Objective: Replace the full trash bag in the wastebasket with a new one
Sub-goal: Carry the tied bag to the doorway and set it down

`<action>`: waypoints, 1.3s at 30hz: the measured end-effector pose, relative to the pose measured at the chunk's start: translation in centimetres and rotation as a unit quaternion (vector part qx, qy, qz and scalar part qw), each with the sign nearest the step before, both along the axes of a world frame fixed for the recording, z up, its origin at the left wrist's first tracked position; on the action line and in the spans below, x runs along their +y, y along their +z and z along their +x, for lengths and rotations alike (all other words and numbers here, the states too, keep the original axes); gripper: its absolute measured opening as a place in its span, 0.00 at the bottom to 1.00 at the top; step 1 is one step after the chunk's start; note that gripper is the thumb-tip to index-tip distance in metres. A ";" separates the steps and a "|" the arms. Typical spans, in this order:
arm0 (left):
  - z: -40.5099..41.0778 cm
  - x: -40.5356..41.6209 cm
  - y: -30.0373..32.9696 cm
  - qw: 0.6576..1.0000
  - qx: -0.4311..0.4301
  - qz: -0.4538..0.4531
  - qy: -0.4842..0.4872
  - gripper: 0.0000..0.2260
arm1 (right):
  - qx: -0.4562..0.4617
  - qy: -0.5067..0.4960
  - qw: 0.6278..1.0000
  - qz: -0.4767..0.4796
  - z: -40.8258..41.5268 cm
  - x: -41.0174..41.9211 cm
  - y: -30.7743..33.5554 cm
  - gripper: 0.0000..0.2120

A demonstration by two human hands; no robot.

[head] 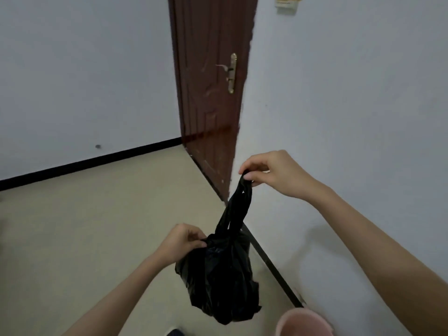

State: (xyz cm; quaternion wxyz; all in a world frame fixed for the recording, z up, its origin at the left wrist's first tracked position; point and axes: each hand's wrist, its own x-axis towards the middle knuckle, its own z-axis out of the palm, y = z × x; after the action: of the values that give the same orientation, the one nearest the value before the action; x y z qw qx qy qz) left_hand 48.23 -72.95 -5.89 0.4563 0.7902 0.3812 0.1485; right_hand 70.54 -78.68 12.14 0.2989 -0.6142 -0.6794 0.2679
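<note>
A full black trash bag (pixel 218 280) hangs in the air in front of me, above the floor. My right hand (pixel 274 173) pinches the top of its stretched handle loops, held up high. My left hand (pixel 184 241) grips the gathered neck of the bag at its upper left. A pink wastebasket (pixel 303 322) stands on the floor at the bottom right, just right of the bag; only its rim and upper part show, and I see no bag in it.
A dark brown door (pixel 211 93) with a brass handle (pixel 231 73) stands ahead in the corner. White walls run on the left and right with a black baseboard (pixel 92 163). The floor (pixel 97 226) is beige. A dark shoe tip (pixel 174 332) shows at the bottom edge.
</note>
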 end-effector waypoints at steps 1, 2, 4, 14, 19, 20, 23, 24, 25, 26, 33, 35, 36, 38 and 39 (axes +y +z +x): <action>-1.8 1.4 -0.1 1.000 0.004 0.006 0.021 0.16 | 0.004 0.016 1.000 -0.001 -1.4 2.4 -0.1 0.07; -3.5 3.0 -0.3 0.999 0.009 0.014 0.042 0.16 | 0.008 0.033 0.999 -0.004 -2.8 4.9 -0.3 0.07; -7.0 6.4 -0.5 0.996 0.016 0.024 0.082 0.16 | 0.003 0.071 0.997 -0.008 -5.7 9.5 -0.5 0.06; -20.8 25.9 -0.1 0.971 0.040 -0.005 0.236 0.13 | -0.064 0.161 0.985 0.000 -20.0 34.0 0.2 0.05; -26.0 35.5 -2.9 0.941 0.025 -0.035 0.337 0.12 | -0.063 0.215 0.974 0.005 -26.5 46.0 -2.3 0.06; -26.7 37.6 -3.4 0.936 0.025 -0.040 0.349 0.12 | -0.059 0.224 0.973 0.005 -27.5 48.6 -3.0 0.06; -28.6 43.9 -4.8 0.924 0.028 -0.050 0.379 0.13 | -0.046 0.251 0.967 0.001 -30.1 56.8 -4.6 0.06; -29.3 46.0 -5.0 0.918 0.027 -0.056 0.391 0.13 | -0.039 0.259 0.965 -0.003 -30.9 59.5 -5.1 0.06; -29.9 48.1 -5.2 0.912 0.028 -0.059 0.404 0.13 | -0.031 0.265 0.964 -0.007 -31.7 62.2 -5.5 0.05; -30.6 50.3 -5.4 0.906 0.029 -0.062 0.417 0.13 | -0.023 0.269 0.963 -0.011 -32.6 64.8 -5.8 0.05; -35.9 64.6 -6.3 0.880 0.056 -0.070 0.466 0.15 | 0.037 0.251 0.967 -0.034 -39.3 81.2 -8.0 0.05; -37.8 68.7 -7.0 0.877 0.058 -0.081 0.470 0.16 | 0.035 0.255 0.965 -0.046 -41.7 85.2 -8.9 0.05; -39.0 70.8 -7.6 0.875 0.056 -0.091 0.472 0.16 | 0.031 0.259 0.964 -0.051 -42.9 87.2 -9.4 0.06; -41.5 75.3 -8.9 0.874 0.056 -0.105 0.471 0.16 | 0.022 0.261 0.963 -0.055 -45.4 91.1 -10.9 0.06; -42.8 77.5 -9.7 0.873 0.054 -0.114 0.471 0.16 | 0.023 0.257 0.964 -0.060 -46.5 93.0 -11.8 0.06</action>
State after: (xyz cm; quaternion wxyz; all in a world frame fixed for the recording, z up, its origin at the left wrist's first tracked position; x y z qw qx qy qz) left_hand 5.46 4.55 -15.59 0.3984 0.4664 0.7465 0.2580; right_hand 24.05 14.34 0.36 0.1979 -0.4291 -0.7900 0.3907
